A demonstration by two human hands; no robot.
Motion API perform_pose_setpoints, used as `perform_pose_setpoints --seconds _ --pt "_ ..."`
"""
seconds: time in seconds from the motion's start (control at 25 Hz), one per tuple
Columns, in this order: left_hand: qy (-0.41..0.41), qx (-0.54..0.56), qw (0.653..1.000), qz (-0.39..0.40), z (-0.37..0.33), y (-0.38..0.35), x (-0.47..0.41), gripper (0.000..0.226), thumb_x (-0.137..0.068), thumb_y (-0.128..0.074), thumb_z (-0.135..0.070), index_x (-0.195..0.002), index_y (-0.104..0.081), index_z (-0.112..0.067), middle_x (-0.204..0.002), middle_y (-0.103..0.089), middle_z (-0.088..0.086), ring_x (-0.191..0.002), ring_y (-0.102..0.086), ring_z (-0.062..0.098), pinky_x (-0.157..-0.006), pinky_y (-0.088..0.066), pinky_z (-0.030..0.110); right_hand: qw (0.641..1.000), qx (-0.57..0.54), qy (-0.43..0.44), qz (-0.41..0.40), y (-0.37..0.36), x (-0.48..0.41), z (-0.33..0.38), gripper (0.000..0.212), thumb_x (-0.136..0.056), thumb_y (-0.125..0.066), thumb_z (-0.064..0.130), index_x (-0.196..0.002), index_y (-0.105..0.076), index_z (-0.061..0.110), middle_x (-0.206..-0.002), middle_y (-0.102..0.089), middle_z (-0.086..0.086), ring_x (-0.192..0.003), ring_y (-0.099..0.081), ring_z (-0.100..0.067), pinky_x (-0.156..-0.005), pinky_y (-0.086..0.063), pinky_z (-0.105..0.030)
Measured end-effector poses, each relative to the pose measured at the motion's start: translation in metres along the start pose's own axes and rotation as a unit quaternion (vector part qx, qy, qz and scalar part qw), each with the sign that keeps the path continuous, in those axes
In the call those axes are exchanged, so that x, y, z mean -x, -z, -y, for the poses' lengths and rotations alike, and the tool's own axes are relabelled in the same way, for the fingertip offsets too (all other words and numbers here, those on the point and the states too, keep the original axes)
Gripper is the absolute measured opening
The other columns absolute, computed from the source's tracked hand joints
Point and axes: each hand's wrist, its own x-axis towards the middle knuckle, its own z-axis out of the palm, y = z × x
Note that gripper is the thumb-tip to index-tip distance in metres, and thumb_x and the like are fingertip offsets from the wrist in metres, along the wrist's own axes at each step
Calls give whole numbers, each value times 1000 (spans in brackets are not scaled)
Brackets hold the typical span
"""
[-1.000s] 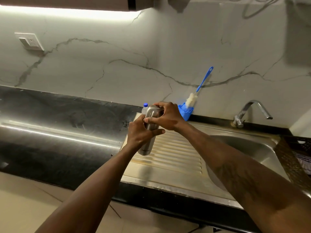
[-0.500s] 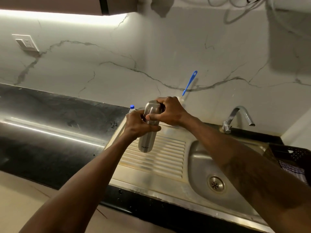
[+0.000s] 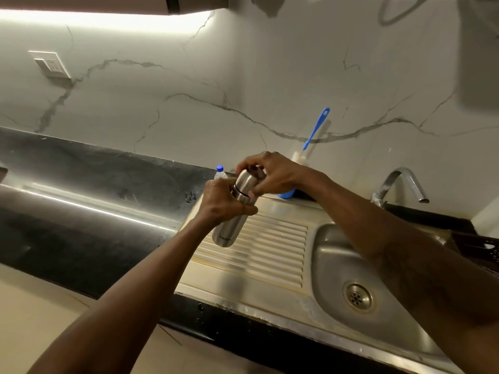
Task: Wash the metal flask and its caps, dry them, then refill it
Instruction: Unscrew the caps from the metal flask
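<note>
Brushed-metal flask (image 3: 231, 225), steel drainboard (image 3: 270, 255), seemingly plastic blue brush (image 3: 316, 129), glossy marble wall (image 3: 243, 76).

Slim cylindrical brushed-steel flask (image 3: 229, 230), up in the air over the ribbed steel draining board (image 3: 270, 255), clear of its surface. Tilted, base low and to the left, top higher and to the right. Dark lettering across the lower body, just above the flat base, too small to read surely. Upper body wrapped by the left hand (image 3: 222, 202), so only the lower part bare to view. Rounded dome-shaped steel cap (image 3: 246, 178) on top, same brushed finish, pinched by the curled fingers of the right hand (image 3: 271, 172). Thin dark band showing between cap and body, whether gap or ring not plain
</note>
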Motion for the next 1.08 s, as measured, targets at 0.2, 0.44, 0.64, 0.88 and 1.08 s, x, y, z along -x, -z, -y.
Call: perform_pose_setpoints --seconds 0.2,0.44,0.64,0.88,1.08 --pt "10 21 1000 17 19 4 -4 46 -54 -95 -43 -92 -73 -26 -75 -71 -6 -69 -69 12 -69 -63 36 999 13 -41 6 -7 -17 8 83 -79 -77 63 -150 -44 33 -142 -58 -2 -123 -60 -23 -101 -51 -38" --pt "15 6 999 31 36 5 -9 61 -51 -95 -47 -101 -76 -19 -82 -73 -5 -74 -70 12 -72 -63 36 991 59 -114 -43 -13 -30 18 54 -80 -74 67 -83 -71 13 -75 -69 0 -65 -69 -15 -60 -50 -23" --pt "30 55 995 73 46 12 -7 45 -56 -98 -30 -93 -74 -27 -80 -75 -9 -74 -72 7 -75 -62 30 998 35 50 8 -18 -32 18 48 -67 -80 9 -109 -72 31 -109 -72 4 -101 -68 -17 -87 -58 -34" --pt "28 91 993 70 56 16 1 44 -57 -99 -28 -94 -75 -26 -85 -77 -10 -77 -74 7 -77 -65 34 992 -51 63 -94 -10 -24 14 44 -67 -77 15 -110 -71 25 -109 -72 5 -101 -68 -15 -83 -55 -22" --pt "22 99 994 28 73 18 10 47 -59 -100 -30 -99 -77 -20 -89 -77 -10 -81 -74 6 -78 -64 33 974 -128 -115 -146 -48 -20 -27 63 -67 -88 18 -124 -61 24 -112 -70 5 -98 -70 -13 -85 -59 -27"
